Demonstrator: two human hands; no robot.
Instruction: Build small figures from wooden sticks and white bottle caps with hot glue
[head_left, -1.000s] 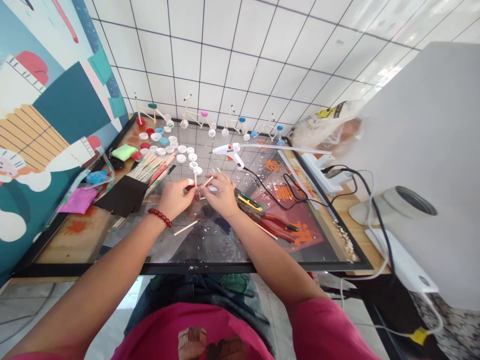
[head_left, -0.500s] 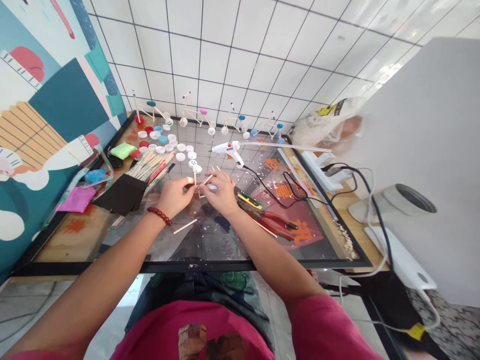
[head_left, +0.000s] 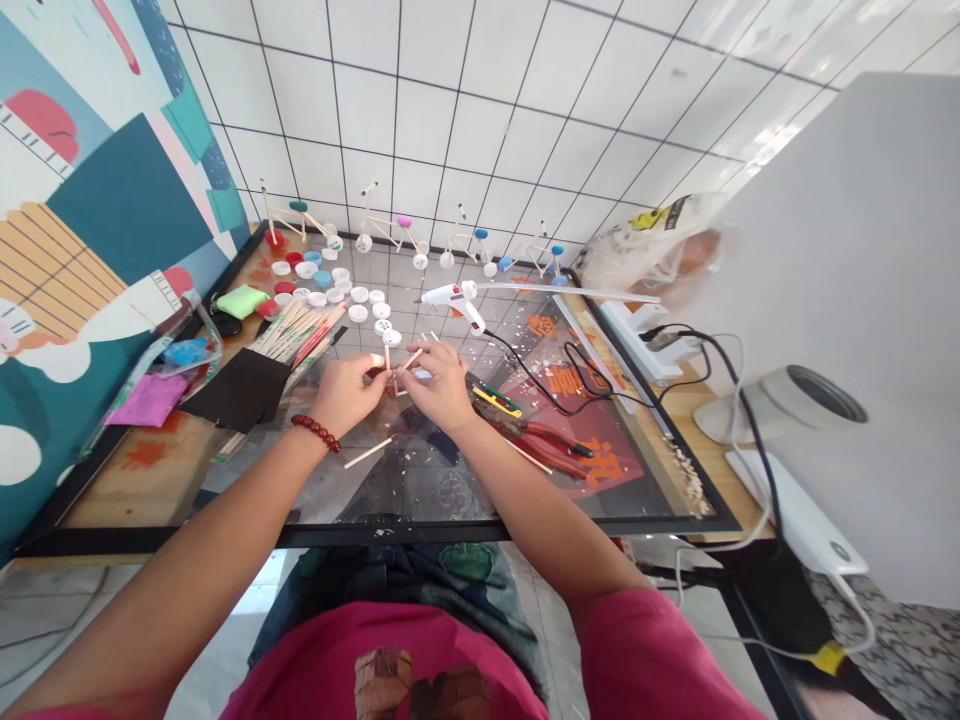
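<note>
Left hand (head_left: 349, 390) and right hand (head_left: 442, 385), fingers pinched on thin wooden sticks (head_left: 412, 359) held together just above the desk (head_left: 420, 490); apparently a joining step, needing steady alignment; glue gun (head_left: 454, 296) lies near.

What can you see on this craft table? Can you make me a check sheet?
Surface: glass-topped table, littered with small white scraps.
Job's things: wooden sticks, pinched between both hands.
Clutter: glue gun, bottle caps, stick bundle, black sheet, red pliers.
Hands: left hand and right hand, both shut on the wooden sticks.
Cables: black cable runs from the glue gun towards the power strip.
Surroundings: tiled wall; stick bicycles lined along it.
</note>
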